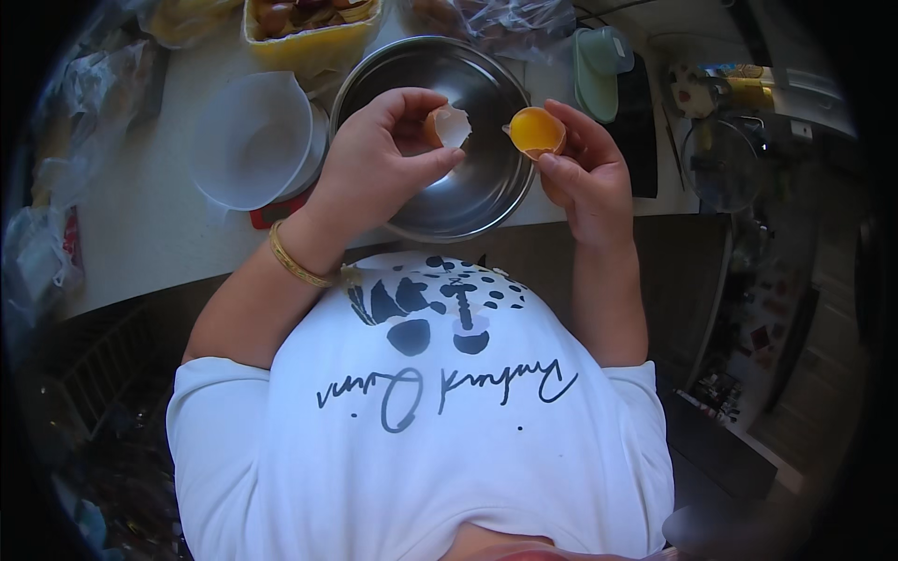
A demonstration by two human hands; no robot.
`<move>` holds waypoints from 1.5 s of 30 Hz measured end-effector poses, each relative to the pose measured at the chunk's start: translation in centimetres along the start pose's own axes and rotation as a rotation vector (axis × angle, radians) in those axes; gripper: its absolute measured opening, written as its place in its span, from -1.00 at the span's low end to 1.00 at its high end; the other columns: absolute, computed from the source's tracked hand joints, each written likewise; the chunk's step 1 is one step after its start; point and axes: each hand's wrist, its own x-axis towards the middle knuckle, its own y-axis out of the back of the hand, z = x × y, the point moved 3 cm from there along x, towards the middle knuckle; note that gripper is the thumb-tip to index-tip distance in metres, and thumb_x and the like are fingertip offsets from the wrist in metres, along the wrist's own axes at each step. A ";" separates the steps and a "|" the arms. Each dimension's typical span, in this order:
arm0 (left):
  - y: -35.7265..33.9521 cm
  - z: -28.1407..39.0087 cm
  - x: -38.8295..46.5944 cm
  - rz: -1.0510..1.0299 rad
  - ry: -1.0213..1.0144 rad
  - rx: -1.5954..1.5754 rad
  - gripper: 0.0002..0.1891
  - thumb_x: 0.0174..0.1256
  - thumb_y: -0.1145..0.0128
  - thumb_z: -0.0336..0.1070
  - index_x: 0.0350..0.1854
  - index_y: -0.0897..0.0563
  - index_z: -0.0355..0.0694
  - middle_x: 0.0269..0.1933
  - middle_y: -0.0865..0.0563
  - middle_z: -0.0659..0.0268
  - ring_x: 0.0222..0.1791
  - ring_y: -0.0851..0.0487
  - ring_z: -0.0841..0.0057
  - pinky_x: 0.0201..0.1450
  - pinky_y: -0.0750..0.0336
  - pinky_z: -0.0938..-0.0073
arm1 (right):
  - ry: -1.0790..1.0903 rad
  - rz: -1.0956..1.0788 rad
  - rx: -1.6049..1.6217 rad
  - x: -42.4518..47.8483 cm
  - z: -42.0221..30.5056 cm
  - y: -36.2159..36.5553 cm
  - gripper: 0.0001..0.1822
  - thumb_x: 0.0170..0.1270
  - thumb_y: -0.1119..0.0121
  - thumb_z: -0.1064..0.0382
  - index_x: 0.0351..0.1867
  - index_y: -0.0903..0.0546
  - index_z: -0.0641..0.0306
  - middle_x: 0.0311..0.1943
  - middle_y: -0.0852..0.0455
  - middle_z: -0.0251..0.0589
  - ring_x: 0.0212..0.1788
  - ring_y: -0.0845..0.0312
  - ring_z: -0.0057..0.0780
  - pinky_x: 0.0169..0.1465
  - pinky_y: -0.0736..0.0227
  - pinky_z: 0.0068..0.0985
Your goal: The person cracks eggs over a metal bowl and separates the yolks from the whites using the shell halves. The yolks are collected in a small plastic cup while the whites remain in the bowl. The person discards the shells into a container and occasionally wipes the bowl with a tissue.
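My left hand (389, 151) holds a half eggshell (450, 127) between thumb and fingers, its white inside showing. My right hand (586, 168) grips the other half eggshell (551, 155), in which an egg yolk (532, 128) lies; a little clear egg white shows at its left rim. Both halves are held apart above a large stainless steel bowl (484, 200), the left one over its inside and the right one over its right rim. The bowl stands near the front edge of the worktop, partly hidden by my left hand.
Left of the steel bowl, a translucent plastic bowl (245, 140) rests near a red-edged object (277, 210). Behind are a yellow-lined container (312, 45) with eggshells and clear plastic bags (491, 24). A pale green plastic container (596, 84) stands at right. The worktop (147, 224) ends before me.
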 end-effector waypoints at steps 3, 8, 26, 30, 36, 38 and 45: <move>-0.1 0.5 -0.4 -0.046 0.008 -0.045 -0.50 0.09 -0.40 -0.34 0.10 -0.53 -0.28 -0.06 -0.65 0.22 -0.12 -0.66 0.55 0.03 -0.57 0.61 | -0.027 -0.035 0.046 0.1 0.0 -0.3 -0.48 0.12 -0.30 0.44 0.18 -0.52 0.25 -0.38 -0.61 -0.32 -0.59 -0.32 -0.80 -0.53 -0.20 -0.85; 0.2 1.4 -0.5 -0.182 0.017 -0.126 -0.53 0.12 -0.37 -0.37 0.11 -0.55 -0.26 -0.05 -0.64 0.18 -0.12 -0.67 0.52 0.02 -0.59 0.59 | -0.011 -0.087 0.055 -0.1 0.7 -0.4 -0.47 0.13 -0.31 0.44 0.19 -0.51 0.27 -0.42 -0.59 -0.34 -0.58 -0.34 -0.81 -0.50 -0.22 -0.85; 0.4 2.0 -0.9 -0.144 -0.007 -0.013 -0.55 0.13 -0.37 -0.36 0.09 -0.56 -0.28 -0.09 -0.66 0.18 -0.16 -0.67 0.56 -0.03 -0.61 0.63 | 0.025 -0.165 0.057 -0.2 0.5 -1.6 -0.47 0.14 -0.28 0.48 0.20 -0.49 0.28 -0.33 -0.63 -0.31 -0.48 -0.42 -0.80 -0.39 -0.33 -0.88; 0.4 2.5 -1.1 -0.080 -0.055 0.019 -0.54 0.12 -0.38 -0.34 0.09 -0.55 -0.29 -0.08 -0.66 0.18 -0.16 -0.68 0.55 -0.03 -0.61 0.63 | 0.043 -0.172 0.056 -0.2 0.6 -1.5 -0.47 0.15 -0.27 0.48 0.20 -0.49 0.28 -0.35 -0.62 -0.31 -0.50 -0.41 -0.81 -0.41 -0.30 -0.88; -0.1 2.4 -1.1 -0.106 -0.056 0.017 -0.53 0.12 -0.38 -0.34 0.10 -0.56 -0.29 -0.08 -0.66 0.18 -0.16 -0.68 0.55 -0.02 -0.60 0.63 | 0.011 -0.194 0.131 -0.3 0.9 -1.8 -0.48 0.15 -0.27 0.47 0.20 -0.49 0.28 -0.35 -0.62 -0.29 -0.53 -0.40 -0.81 -0.44 -0.30 -0.88; -0.3 2.4 -1.0 -0.109 -0.053 -0.001 -0.53 0.12 -0.38 -0.34 0.10 -0.56 -0.29 -0.08 -0.66 0.18 -0.16 -0.68 0.55 -0.02 -0.60 0.62 | 0.012 -0.196 0.141 -0.2 1.0 -1.9 -0.48 0.16 -0.28 0.46 0.20 -0.49 0.28 -0.33 -0.64 -0.27 -0.53 -0.40 -0.80 -0.45 -0.30 -0.88; -0.7 1.5 -0.9 -0.095 -0.018 -0.030 -0.52 0.10 -0.39 -0.34 0.10 -0.56 -0.29 -0.08 -0.66 0.18 -0.15 -0.69 0.54 -0.02 -0.62 0.61 | -0.024 -0.140 0.228 -0.4 1.7 -2.1 -0.48 0.16 -0.28 0.44 0.20 -0.50 0.26 -0.28 -0.66 -0.23 -0.54 -0.42 -0.79 -0.49 -0.31 -0.85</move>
